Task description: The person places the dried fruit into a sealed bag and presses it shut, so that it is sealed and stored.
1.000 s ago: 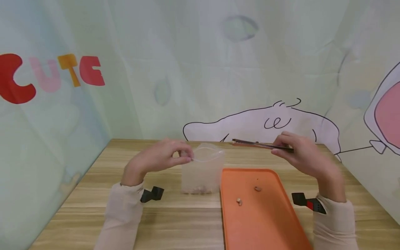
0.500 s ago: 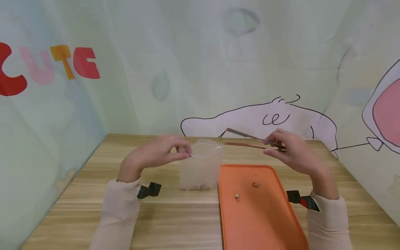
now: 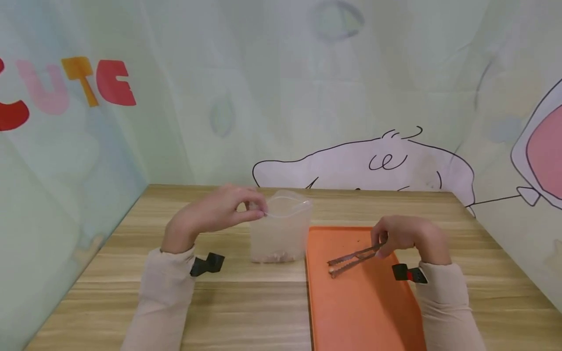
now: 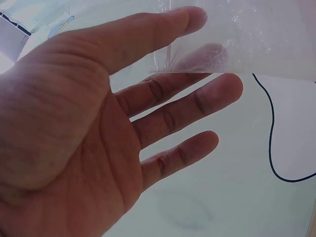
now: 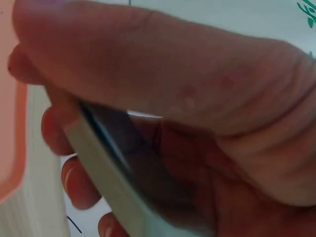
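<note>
My left hand (image 3: 219,209) pinches the upper left corner of a translucent zip bag (image 3: 281,236) between thumb and forefinger. The bag stands upright with its mouth parted, and small pale brown pieces (image 3: 278,256) lie at its bottom. In the left wrist view the other three fingers extend below the bag's edge (image 4: 266,44). My right hand (image 3: 401,235) grips metal tongs (image 3: 355,256) with thumb and fingers. Their tips, slightly spread, point left and down, low over the orange tray (image 3: 364,312). The small brown pieces on the tray are hidden around the tongs.
The tray lies on a wood-grain table (image 3: 246,302), just right of the bag. A printed cloth (image 3: 281,97) with a cartoon figure and coloured letters stands behind the table and along its sides. A tiny dark speck (image 3: 358,240) lies near the tray's far edge.
My right hand has lowered the tongs from beside the bag's mouth down over the tray. Their arms, nearly together at first, have spread. My left hand keeps its hold on the bag.
</note>
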A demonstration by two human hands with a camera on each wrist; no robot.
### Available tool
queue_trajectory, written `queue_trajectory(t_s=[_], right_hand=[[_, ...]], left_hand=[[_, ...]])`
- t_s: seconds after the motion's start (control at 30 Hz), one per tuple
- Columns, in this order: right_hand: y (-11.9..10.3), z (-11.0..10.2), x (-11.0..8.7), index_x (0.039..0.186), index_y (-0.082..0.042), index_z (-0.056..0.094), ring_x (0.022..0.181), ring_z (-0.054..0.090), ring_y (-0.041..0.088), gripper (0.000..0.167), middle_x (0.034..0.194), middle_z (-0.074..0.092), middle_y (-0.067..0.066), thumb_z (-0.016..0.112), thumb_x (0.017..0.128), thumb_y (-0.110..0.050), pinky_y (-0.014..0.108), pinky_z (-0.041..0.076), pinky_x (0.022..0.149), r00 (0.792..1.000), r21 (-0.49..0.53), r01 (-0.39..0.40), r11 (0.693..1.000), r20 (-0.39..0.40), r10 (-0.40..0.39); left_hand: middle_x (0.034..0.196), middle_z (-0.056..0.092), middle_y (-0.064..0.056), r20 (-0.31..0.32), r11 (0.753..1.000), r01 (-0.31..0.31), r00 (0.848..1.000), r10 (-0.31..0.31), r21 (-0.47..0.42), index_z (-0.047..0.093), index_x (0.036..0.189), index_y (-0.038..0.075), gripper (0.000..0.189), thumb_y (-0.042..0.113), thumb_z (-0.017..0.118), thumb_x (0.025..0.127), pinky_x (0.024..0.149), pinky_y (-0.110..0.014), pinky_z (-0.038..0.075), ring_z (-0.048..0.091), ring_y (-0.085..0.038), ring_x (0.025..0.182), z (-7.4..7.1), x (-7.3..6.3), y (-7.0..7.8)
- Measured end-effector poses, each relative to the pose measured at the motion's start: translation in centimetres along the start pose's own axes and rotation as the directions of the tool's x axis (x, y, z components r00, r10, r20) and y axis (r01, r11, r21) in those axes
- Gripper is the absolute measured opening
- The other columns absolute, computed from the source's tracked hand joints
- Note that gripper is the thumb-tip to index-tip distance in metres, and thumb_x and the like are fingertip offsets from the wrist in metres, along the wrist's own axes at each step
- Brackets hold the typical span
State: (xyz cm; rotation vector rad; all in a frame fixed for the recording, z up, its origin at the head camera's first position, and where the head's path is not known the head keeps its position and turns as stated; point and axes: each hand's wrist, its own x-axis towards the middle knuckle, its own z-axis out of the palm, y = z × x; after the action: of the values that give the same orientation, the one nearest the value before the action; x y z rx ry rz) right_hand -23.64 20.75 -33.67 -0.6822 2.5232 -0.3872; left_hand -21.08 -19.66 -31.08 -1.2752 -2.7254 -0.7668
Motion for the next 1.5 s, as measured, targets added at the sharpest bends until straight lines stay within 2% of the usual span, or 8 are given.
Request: queue_trajectory(t_s=[0.33, 0.43, 0.6, 0.67, 0.77, 1.0, 1.3, 1.5], right_hand=[[0.4, -0.6, -0.1, 0.082, -0.017, 0.070, 0.069, 0.051, 0.012, 0.010, 0.077, 0.058, -0.008, 0.075, 0.090, -0.012, 0.027, 0.044, 0.060, 0.944, -0.059, 0.197, 0.979, -0.260, -0.206], [0.2, -1.0, -0.2, 0.089, -0.014, 0.073, 0.071, 0.053, 0.012, 0.004, 0.081, 0.060, -0.007, 0.072, 0.093, -0.013, 0.027, 0.046, 0.062, 0.839, -0.111, 0.231, 0.966, -0.480, -0.256], [-1.2, -1.2, -0.2, 0.094, -0.008, 0.075, 0.067, 0.052, 0.010, 0.005, 0.082, 0.062, -0.003, 0.075, 0.089, -0.005, 0.024, 0.045, 0.060, 0.575, -0.240, 0.271, 0.932, -0.736, -0.357], [-2.1, -1.2, -0.1, 0.095, -0.007, 0.075, 0.066, 0.052, 0.008, 0.009, 0.083, 0.063, -0.003, 0.077, 0.087, -0.003, 0.022, 0.045, 0.059, 0.516, -0.282, 0.301, 0.911, -0.756, -0.404], [-3.5, -0.9, 0.2, 0.097, -0.007, 0.075, 0.068, 0.054, 0.006, 0.011, 0.085, 0.064, -0.005, 0.078, 0.086, -0.005, 0.021, 0.046, 0.059, 0.491, -0.329, 0.340, 0.881, -0.736, -0.465], [-3.3, -1.1, -0.2, 0.103, -0.006, 0.073, 0.074, 0.057, 0.009, 0.015, 0.089, 0.062, -0.002, 0.076, 0.088, -0.006, 0.021, 0.051, 0.065, 0.539, -0.260, 0.330, 0.908, -0.737, -0.407], [3.0, -2.1, -4.0, 0.096, -0.012, 0.075, 0.077, 0.055, 0.014, 0.012, 0.087, 0.064, -0.003, 0.078, 0.089, -0.021, 0.033, 0.045, 0.065, 0.901, -0.132, 0.009, 0.991, -0.430, -0.066], [6.1, -1.2, -3.8, 0.087, -0.017, 0.072, 0.070, 0.045, 0.014, 0.011, 0.074, 0.054, -0.005, 0.080, 0.084, -0.024, 0.030, 0.035, 0.061, 0.984, -0.036, -0.109, 0.993, -0.143, 0.103]], left_hand=[[0.099, 0.067, 0.010, 0.001, 1.000, 0.001, 1.000, -0.001, 0.009, 0.072, 0.102, 0.016, 0.008, 0.018, 0.065, 0.099, 0.078, -0.035, 0.053, 0.062, -0.007, 0.086, -0.1, 0.1, 0.2], [0.099, 0.067, 0.011, 0.001, 1.000, 0.004, 1.000, -0.004, 0.011, 0.072, 0.101, 0.016, 0.007, 0.018, 0.065, 0.099, 0.078, -0.033, 0.053, 0.061, -0.007, 0.086, 0.0, 0.1, 0.2], [0.099, 0.067, 0.011, 0.003, 1.000, 0.009, 1.000, -0.009, 0.011, 0.072, 0.101, 0.017, 0.007, 0.018, 0.066, 0.099, 0.078, -0.032, 0.052, 0.061, -0.007, 0.086, 0.0, 0.1, 0.2], [0.100, 0.067, 0.010, 0.002, 1.000, 0.008, 1.000, -0.008, 0.012, 0.072, 0.101, 0.017, 0.007, 0.018, 0.066, 0.099, 0.078, -0.032, 0.052, 0.061, -0.007, 0.086, 0.1, 0.2, 0.2], [0.101, 0.067, 0.010, 0.002, 1.000, 0.009, 1.000, -0.009, 0.014, 0.073, 0.102, 0.017, 0.008, 0.018, 0.066, 0.099, 0.079, -0.033, 0.052, 0.061, -0.007, 0.087, 0.1, 0.1, 0.1], [0.101, 0.068, 0.009, 0.006, 1.000, 0.003, 1.000, -0.003, -0.002, 0.073, 0.103, 0.015, 0.009, 0.017, 0.065, 0.099, 0.079, -0.036, 0.053, 0.062, -0.007, 0.087, 0.1, 0.1, 0.0], [0.101, 0.067, 0.010, 0.003, 1.000, -0.012, 1.000, 0.012, -0.002, 0.073, 0.102, 0.016, 0.009, 0.018, 0.065, 0.099, 0.079, -0.035, 0.053, 0.062, -0.007, 0.087, 0.0, 0.2, 0.0], [0.099, 0.067, 0.009, 0.006, 1.000, -0.013, 1.000, 0.013, -0.007, 0.073, 0.102, 0.016, 0.009, 0.017, 0.065, 0.099, 0.079, -0.036, 0.053, 0.062, -0.007, 0.086, 0.1, 0.3, 0.1]])
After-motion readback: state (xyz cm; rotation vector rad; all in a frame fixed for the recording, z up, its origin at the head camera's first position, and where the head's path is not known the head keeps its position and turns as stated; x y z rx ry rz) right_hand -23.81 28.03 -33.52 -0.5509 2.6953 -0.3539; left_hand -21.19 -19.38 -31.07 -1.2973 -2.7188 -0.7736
